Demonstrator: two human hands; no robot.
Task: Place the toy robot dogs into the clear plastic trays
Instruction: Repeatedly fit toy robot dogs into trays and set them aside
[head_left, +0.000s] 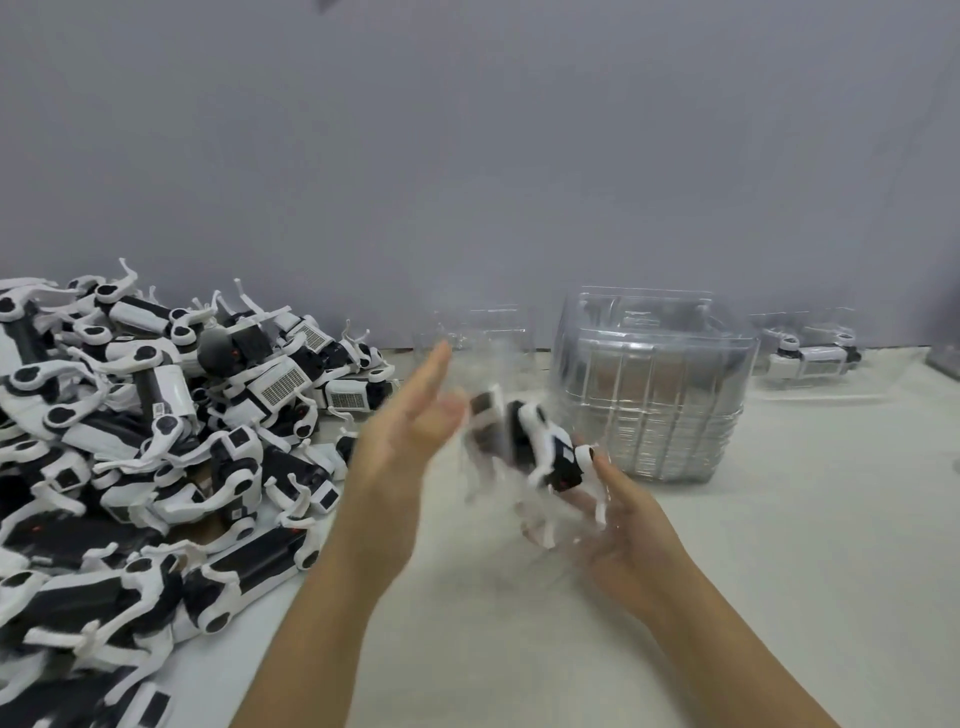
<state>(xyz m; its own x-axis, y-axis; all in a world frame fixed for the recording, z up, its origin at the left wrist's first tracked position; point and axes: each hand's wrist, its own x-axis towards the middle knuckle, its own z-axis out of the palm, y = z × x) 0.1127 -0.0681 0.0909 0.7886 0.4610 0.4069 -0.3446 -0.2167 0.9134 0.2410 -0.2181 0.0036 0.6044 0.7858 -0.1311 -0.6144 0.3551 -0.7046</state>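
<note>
head view: a toy robot dog (540, 447) is held in the air over the pale surface (789, 582), between the two hands and just in front of a stack of clear plastic trays (654, 395). it is black in the body with white panels, white hip joints and thin white legs, and its far half is smeared by blur. its long axis runs from far-left to near-right, tilted down toward the near end, with the legs hanging downward; which end is the head cannot be told. the right hand (623, 525) cups it from below, thumb up against the white joint at the near end, fingers curled under the legs. the left hand (415, 410) is beside the dog's far end, fingers straight and apart, gripping nothing. behind that hand a faint single clear tray (483, 332) shows, too blurred to tell how it stands. a big heap of robot dogs (156, 441) covers the left of the surface. far right, one packed tray (810, 353) holds a dog, against the grey wall (467, 156).
</note>
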